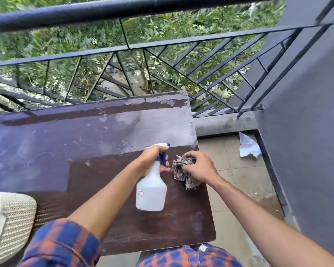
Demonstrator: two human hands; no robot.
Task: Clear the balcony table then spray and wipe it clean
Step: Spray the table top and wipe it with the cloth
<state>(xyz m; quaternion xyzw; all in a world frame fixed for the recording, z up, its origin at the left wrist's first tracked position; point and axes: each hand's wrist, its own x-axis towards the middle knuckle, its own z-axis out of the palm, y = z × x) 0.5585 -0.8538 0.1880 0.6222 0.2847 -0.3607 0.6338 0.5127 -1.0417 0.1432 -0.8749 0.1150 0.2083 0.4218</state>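
A dark brown table (66, 151) fills the middle of the view, its far half glossy and streaked with wet patches. My left hand (152, 157) grips the neck of a white spray bottle (151, 191) with a blue trigger, and holds it above the table's right side. Just right of the bottle, my right hand (199, 166) holds a crumpled grey cloth (181, 170) that rests on the table near its right edge.
A black metal railing (162, 47) runs behind the table, with green foliage beyond it. A grey wall (307, 132) closes the right side. Crumpled white paper (248, 146) lies on the tiled floor. A woven cream basket (10, 224) sits at the table's lower left.
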